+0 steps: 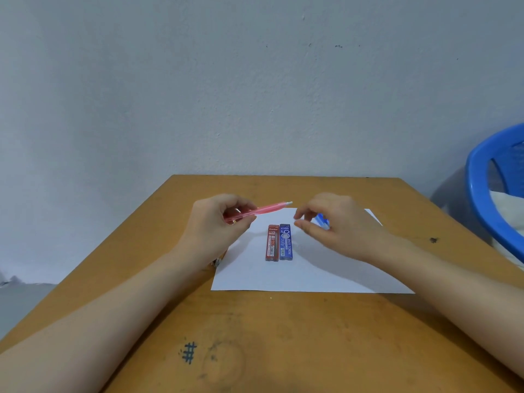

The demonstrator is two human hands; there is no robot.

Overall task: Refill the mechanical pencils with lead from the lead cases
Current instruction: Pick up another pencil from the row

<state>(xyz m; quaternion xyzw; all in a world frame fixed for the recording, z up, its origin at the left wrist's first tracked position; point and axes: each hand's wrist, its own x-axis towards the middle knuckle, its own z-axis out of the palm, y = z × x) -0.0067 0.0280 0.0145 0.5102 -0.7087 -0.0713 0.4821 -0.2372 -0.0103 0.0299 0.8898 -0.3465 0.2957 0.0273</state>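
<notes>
The brown bench (pixel 283 336) holds a white sheet of paper (pixel 312 273), and both arms reach over it. The left hand (pixel 215 222) is curled tight around the tip end of the pink pencil (pixel 266 208), lifting it off the paper with its white cap (pixel 289 203) pointing to the right. The right hand (pixel 340 225) hangs just beside that cap, thumb and finger a little apart and pinching nothing. Under it a bit of the blue pencil (pixel 322 221) shows; I cannot tell if the hand touches it. The 2 lead cases, the red case (pixel 272 243) and the blue case (pixel 285 242), lie side by side on the paper between the hands, both untouched. The cap likely comes off next. It is best to hold the pencil still, pinch the cap only, and pull it straight so it does not fly away.
</notes>
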